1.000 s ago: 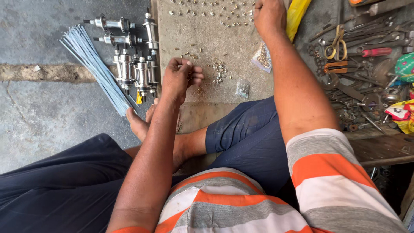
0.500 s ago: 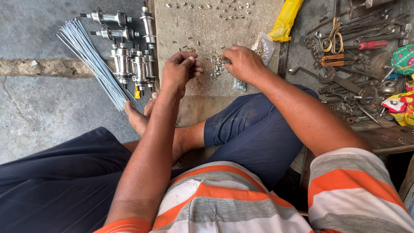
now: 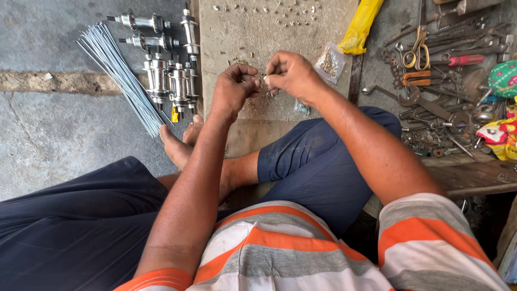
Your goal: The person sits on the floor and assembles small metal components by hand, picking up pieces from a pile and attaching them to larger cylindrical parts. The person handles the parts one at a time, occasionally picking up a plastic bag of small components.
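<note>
My left hand (image 3: 235, 86) and my right hand (image 3: 291, 73) meet in front of me above a grey stone slab (image 3: 226, 37). Both have their fingers pinched together around small metal parts, too tiny to tell apart. Several small brass-coloured nipples (image 3: 269, 13) lie scattered on the slab beyond my hands. A small clear bag of the same parts (image 3: 328, 62) lies just right of my right hand.
A bundle of thin steel spokes (image 3: 121, 75) and several chrome wheel hubs (image 3: 169, 75) lie on the floor to the left. A yellow bag (image 3: 361, 27) sits at the slab's far right. Pliers, wrenches and scrap metal (image 3: 436, 81) crowd the right side. My crossed legs and bare feet (image 3: 180, 143) fill the foreground.
My right hand came back from the far end of the slab and now meets my left hand, fingertips together. The left hand stayed in place.
</note>
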